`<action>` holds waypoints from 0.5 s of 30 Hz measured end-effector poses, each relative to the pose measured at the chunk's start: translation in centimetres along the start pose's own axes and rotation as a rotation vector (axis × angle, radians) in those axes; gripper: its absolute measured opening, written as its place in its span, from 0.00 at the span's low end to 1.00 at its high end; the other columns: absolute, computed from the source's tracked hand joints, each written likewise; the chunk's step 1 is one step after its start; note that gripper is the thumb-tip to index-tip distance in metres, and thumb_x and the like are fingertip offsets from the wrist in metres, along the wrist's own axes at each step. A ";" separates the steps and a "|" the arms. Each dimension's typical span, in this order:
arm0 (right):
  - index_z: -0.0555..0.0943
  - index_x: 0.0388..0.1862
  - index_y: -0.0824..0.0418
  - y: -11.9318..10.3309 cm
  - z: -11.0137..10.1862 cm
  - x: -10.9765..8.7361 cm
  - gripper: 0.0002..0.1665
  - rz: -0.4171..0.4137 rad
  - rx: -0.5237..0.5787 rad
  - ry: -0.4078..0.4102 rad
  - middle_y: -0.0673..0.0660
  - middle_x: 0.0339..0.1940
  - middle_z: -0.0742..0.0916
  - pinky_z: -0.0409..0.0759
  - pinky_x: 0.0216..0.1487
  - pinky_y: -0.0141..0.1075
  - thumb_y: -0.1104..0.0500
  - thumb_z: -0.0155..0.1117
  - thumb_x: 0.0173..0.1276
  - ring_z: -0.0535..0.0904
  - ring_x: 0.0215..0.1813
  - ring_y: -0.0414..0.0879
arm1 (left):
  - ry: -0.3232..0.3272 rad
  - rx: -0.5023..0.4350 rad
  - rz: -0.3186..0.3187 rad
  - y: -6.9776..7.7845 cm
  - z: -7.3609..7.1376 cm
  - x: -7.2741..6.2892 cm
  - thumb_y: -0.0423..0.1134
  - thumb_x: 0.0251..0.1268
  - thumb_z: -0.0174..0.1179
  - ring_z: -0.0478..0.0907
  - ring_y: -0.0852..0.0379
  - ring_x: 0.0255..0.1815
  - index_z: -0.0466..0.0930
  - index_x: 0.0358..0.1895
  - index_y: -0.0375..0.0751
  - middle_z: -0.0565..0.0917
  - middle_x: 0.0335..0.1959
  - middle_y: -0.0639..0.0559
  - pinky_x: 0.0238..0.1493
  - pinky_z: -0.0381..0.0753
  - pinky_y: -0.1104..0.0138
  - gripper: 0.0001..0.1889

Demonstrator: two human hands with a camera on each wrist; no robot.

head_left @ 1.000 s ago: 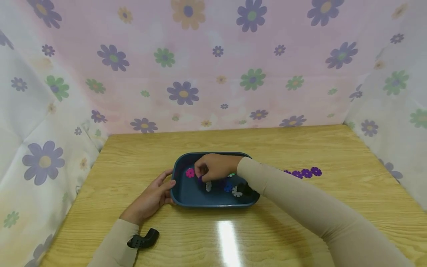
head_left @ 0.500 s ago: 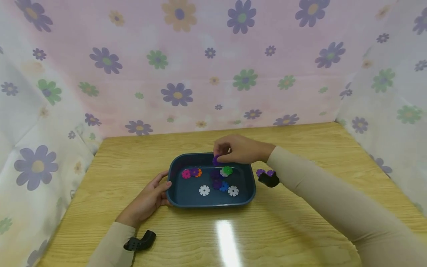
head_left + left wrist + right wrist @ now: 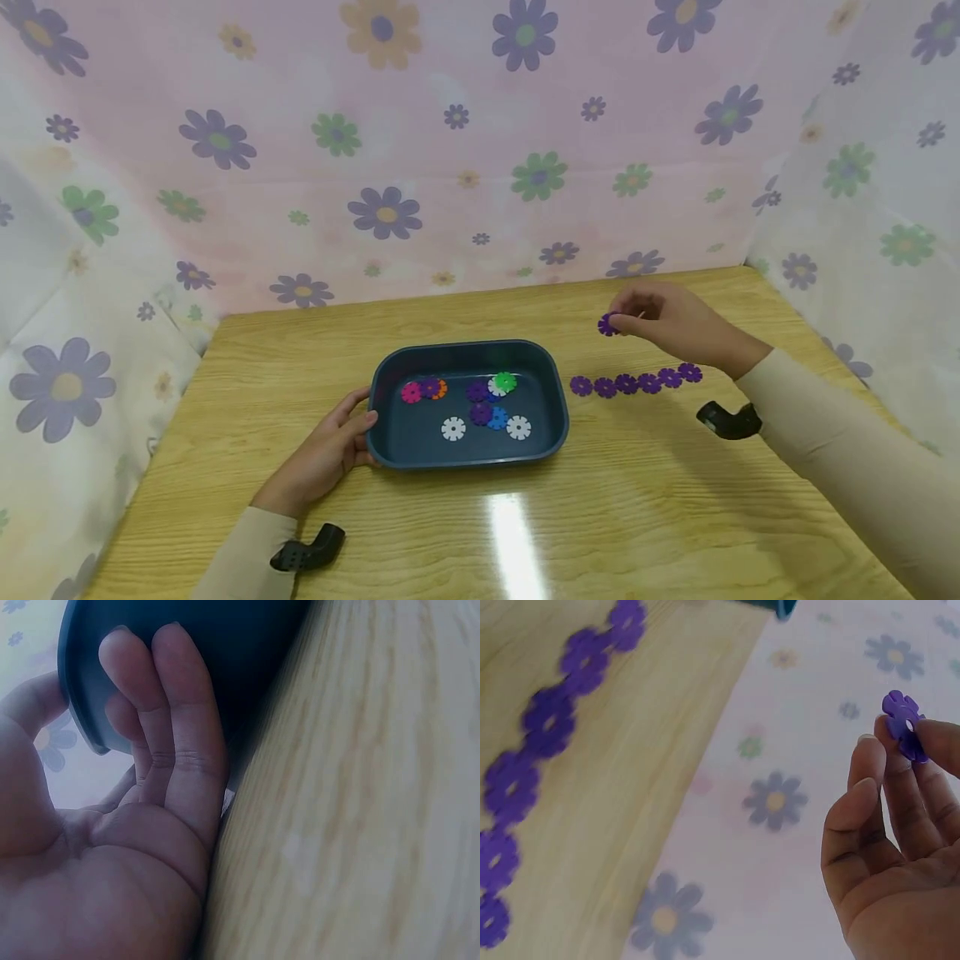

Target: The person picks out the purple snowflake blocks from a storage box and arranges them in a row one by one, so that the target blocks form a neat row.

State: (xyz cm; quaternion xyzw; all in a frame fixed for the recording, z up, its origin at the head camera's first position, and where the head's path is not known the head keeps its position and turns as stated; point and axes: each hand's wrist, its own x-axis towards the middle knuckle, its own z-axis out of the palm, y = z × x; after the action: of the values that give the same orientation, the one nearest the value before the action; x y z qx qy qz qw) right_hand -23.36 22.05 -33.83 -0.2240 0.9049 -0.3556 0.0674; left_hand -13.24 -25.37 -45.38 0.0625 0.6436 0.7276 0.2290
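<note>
My right hand (image 3: 678, 323) pinches a purple notched plastic disc (image 3: 608, 324), a flower-shaped linking piece, between thumb and fingertips. It is held up behind a row of several purple discs (image 3: 627, 383) on the table, joined edge to edge. In the right wrist view the held disc (image 3: 904, 726) is tilted, with its centre hole showing. My left hand (image 3: 333, 446) holds the left end of a dark blue tray (image 3: 465, 458), thumb at the rim. In the left wrist view its fingers (image 3: 191, 712) lie along the tray's outer wall.
Inside the tray lie loose discs: a pink disc (image 3: 411, 392), a green disc (image 3: 505, 382), a white disc (image 3: 453, 428), plus several purple, blue, orange and white ones. The wooden table (image 3: 637, 500) ends at a flowered cloth (image 3: 450, 167) at the back and sides.
My right hand has reached into the tray, lifted out a purple disc and carried it right, above the far side of the purple row. My left hand has stayed at the tray's left end.
</note>
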 end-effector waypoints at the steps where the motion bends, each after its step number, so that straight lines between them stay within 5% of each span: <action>1: 0.82 0.46 0.52 0.6 -0.4 -0.6 0.10 0.028 -0.002 0.021 0.51 0.42 0.86 0.80 0.44 0.36 0.49 0.60 0.76 0.83 0.42 0.41 | -0.001 -0.002 0.001 0.0 0.0 0.0 0.45 0.83 0.44 0.86 0.59 0.39 0.40 0.79 0.38 0.86 0.44 0.52 0.42 0.85 0.65 0.33; 8: 0.82 0.50 0.55 4.7 -2.2 -3.3 0.14 0.148 -0.027 0.120 0.51 0.39 0.85 0.79 0.39 0.34 0.49 0.58 0.77 0.81 0.38 0.41 | -0.010 -0.007 0.007 0.1 0.2 -0.1 0.44 0.83 0.44 0.85 0.59 0.39 0.39 0.79 0.37 0.87 0.44 0.52 0.43 0.85 0.65 0.33; 15: 0.78 0.55 0.61 9.0 -2.8 -4.8 0.22 0.248 -0.030 0.107 0.55 0.38 0.85 0.80 0.36 0.38 0.45 0.55 0.78 0.80 0.37 0.45 | 0.012 0.028 -0.013 0.2 0.2 -0.2 0.46 0.83 0.44 0.84 0.61 0.36 0.39 0.80 0.39 0.86 0.42 0.53 0.42 0.84 0.66 0.34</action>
State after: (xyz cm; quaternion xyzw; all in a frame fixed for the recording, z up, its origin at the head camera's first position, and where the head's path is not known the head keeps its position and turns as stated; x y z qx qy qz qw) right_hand -23.06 31.79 -37.96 -0.0919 0.9332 -0.3422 0.0592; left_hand -13.07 -25.29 -45.11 0.0573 0.6556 0.7173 0.2288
